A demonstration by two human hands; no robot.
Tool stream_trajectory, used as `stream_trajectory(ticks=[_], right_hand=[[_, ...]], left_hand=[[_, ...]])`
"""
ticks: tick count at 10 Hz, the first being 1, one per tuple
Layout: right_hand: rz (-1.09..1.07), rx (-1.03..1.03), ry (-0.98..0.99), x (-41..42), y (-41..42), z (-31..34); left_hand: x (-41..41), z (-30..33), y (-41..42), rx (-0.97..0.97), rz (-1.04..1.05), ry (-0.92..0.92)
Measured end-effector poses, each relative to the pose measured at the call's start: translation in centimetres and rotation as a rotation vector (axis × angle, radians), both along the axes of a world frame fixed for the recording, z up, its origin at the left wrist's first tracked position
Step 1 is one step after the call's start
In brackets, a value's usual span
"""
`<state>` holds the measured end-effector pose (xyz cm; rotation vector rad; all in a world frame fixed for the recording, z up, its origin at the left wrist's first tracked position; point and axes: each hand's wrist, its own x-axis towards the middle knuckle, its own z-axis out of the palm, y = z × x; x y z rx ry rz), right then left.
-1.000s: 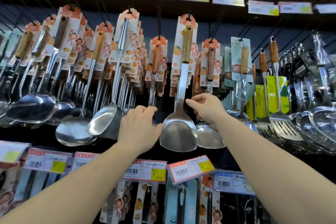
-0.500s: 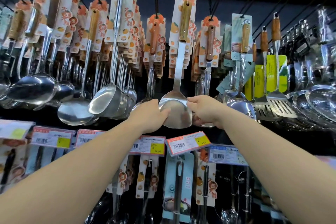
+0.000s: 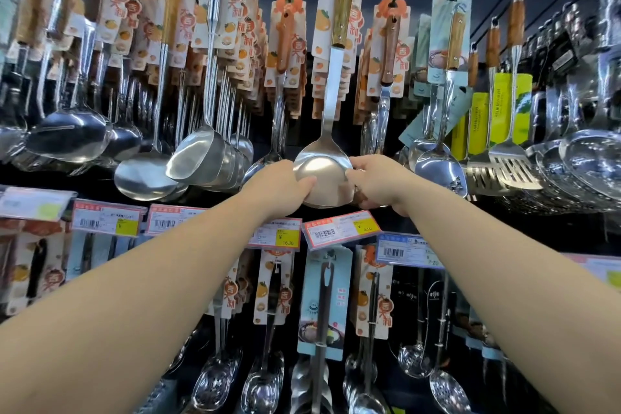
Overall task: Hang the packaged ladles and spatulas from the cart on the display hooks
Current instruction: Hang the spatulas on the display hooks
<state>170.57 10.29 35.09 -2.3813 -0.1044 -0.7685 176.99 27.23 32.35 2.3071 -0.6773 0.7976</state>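
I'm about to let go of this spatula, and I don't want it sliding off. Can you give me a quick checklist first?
1. Both hands on the blade: ok. The left hand and right hand hold the spatula at its sides.
2. Card hole over the hook: cannot tell, the top is cut off by the frame.
3. Spatula hanging straight: ok, roughly vertical.
4. Right row: ok, matching cards hang behind it.
5. Clear of the neighbouring ladle: ok.
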Motion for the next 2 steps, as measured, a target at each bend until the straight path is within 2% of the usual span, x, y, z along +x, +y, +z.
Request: stream_trajectory(ticks=[2], right_hand=[[-0.125,-0.103,-0.103,-0.8,0.0,-0.9]], left_hand=[[-1.5,-1.1,0.5,-0.055,0.010,0.028]])
